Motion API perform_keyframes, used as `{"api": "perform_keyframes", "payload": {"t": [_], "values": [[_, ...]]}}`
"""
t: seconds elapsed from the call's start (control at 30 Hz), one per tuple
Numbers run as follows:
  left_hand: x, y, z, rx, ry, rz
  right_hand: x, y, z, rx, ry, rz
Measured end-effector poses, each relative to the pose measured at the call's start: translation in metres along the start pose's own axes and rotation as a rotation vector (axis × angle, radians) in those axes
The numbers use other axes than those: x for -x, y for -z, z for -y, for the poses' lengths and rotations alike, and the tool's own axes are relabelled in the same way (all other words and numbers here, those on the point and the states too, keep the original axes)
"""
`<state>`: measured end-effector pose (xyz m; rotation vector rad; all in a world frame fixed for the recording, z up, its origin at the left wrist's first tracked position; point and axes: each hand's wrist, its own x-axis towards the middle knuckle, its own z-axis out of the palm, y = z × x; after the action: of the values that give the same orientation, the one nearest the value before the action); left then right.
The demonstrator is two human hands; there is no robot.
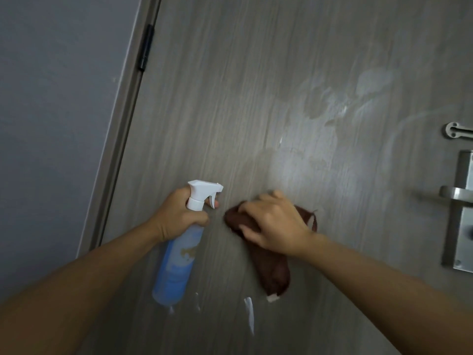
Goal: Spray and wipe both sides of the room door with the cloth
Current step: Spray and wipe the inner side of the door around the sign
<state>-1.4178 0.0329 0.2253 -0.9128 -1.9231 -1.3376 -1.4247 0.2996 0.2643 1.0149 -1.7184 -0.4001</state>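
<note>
The grey wood-grain door (pixel 256 85) fills most of the view, with wet smears on its upper right part. My left hand (pixel 179 216) grips a blue spray bottle (pixel 176 265) with a white trigger head, nozzle pointing right toward the door face. My right hand (pixel 273 224) presses a brown cloth (pixel 273 270) flat against the door, and the cloth's lower end hangs down below my palm. White foam drips (pixel 249 313) run down the door under the cloth and bottle.
A metal lever handle with its plate (pixel 460 208) sits at the right edge, and a small metal latch (pixel 458 130) above it. A black hinge (pixel 146 47) joins the door to the frame (pixel 120 139) on the left, beside a grey wall (pixel 51 98).
</note>
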Motion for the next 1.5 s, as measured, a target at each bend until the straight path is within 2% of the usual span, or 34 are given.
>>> {"api": "perform_keyframes", "payload": {"t": [0.13, 0.17, 0.23, 0.33, 0.4, 0.47, 0.57, 0.63, 0.67, 0.7, 0.77, 0.83, 0.9, 1.0, 1.1, 1.17, 1.27, 1.3, 1.37, 1.5], "values": [[0.000, -0.001, 0.006, 0.016, 0.020, -0.013, -0.029, 0.025, -0.040, 0.059, -0.493, -0.247], [0.000, -0.001, 0.007, 0.012, 0.016, -0.017, -0.030, 0.024, -0.038, 0.055, -0.551, -0.285], [0.000, -0.001, 0.008, 0.002, 0.006, -0.024, -0.022, 0.014, -0.018, 0.015, -0.446, -0.259], [0.000, 0.000, 0.006, 0.009, -0.003, -0.029, 0.006, -0.003, 0.007, 0.020, -0.014, -0.070], [-0.001, 0.000, 0.006, -0.006, -0.034, -0.023, 0.006, 0.002, -0.008, 0.064, 0.056, -0.034], [-0.002, 0.001, 0.006, -0.012, -0.054, -0.028, -0.007, 0.012, -0.032, 0.110, -0.064, -0.126], [-0.003, 0.002, 0.007, -0.012, -0.054, -0.014, -0.028, 0.031, -0.063, 0.132, -0.425, -0.294], [-0.003, 0.001, 0.006, 0.006, -0.037, -0.010, -0.029, 0.027, -0.057, 0.125, -0.521, -0.339], [-0.002, 0.001, 0.005, 0.021, -0.030, -0.011, -0.026, 0.021, -0.046, 0.112, -0.470, -0.319], [-0.002, 0.000, 0.005, 0.028, -0.029, -0.012, -0.020, 0.014, -0.035, 0.099, -0.343, -0.272], [-0.002, 0.000, 0.004, 0.015, -0.032, -0.009, -0.007, 0.003, -0.017, 0.102, 0.000, -0.125], [-0.003, 0.000, 0.005, 0.013, -0.016, -0.003, -0.011, 0.007, -0.025, 0.136, 0.151, -0.045], [-0.002, 0.000, 0.004, 0.022, -0.005, -0.003, -0.033, 0.018, -0.046, 0.172, 0.040, -0.098], [-0.001, -0.002, 0.004, 0.017, -0.019, -0.019, -0.072, 0.043, -0.079, 0.191, -0.329, -0.254], [-0.001, -0.002, 0.005, 0.052, -0.006, -0.020, -0.100, 0.049, -0.083, 0.185, -0.570, -0.318], [-0.001, -0.002, 0.004, 0.040, -0.001, -0.019, -0.110, 0.044, -0.072, 0.133, -0.527, -0.310], [0.000, -0.003, 0.001, 0.033, 0.006, -0.004, -0.110, 0.038, -0.066, 0.155, -0.143, -0.133], [0.000, -0.002, 0.001, 0.035, 0.014, -0.003, -0.113, 0.042, -0.070, 0.187, -0.083, -0.098], [-0.001, -0.002, 0.002, 0.048, 0.030, -0.005, -0.126, 0.051, -0.081, 0.229, -0.135, -0.122], [0.000, -0.003, 0.002, 0.080, 0.023, -0.018, -0.158, 0.064, -0.088, 0.167, -0.506, -0.212]]}}
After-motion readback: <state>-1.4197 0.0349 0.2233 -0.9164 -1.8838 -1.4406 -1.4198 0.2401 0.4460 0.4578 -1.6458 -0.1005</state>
